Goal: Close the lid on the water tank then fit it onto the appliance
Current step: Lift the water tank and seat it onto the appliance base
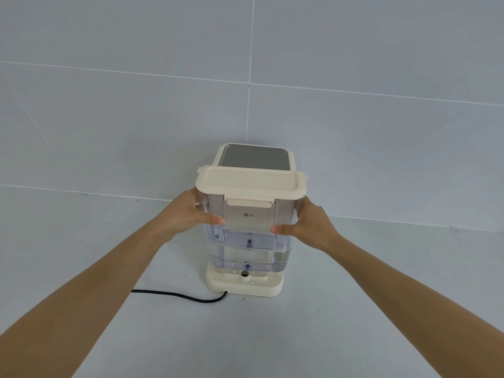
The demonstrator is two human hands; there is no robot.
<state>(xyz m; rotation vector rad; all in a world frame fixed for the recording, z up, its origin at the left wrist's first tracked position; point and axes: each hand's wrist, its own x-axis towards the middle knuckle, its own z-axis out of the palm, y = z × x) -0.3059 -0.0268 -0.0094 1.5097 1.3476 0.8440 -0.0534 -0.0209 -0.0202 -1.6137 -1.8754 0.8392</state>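
A person's left hand (188, 214) and right hand (308, 227) grasp opposite sides of a clear water tank (248, 241), fingers wrapped around its walls. Its cream lid (251, 182) is shut. The tank stands at the cream appliance (252, 156), just above its base (245, 286), on a grey surface (245, 336).

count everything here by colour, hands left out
cream: 2, the lid and the appliance
clear: 1, the tank
black: 1, the cord
total: 4
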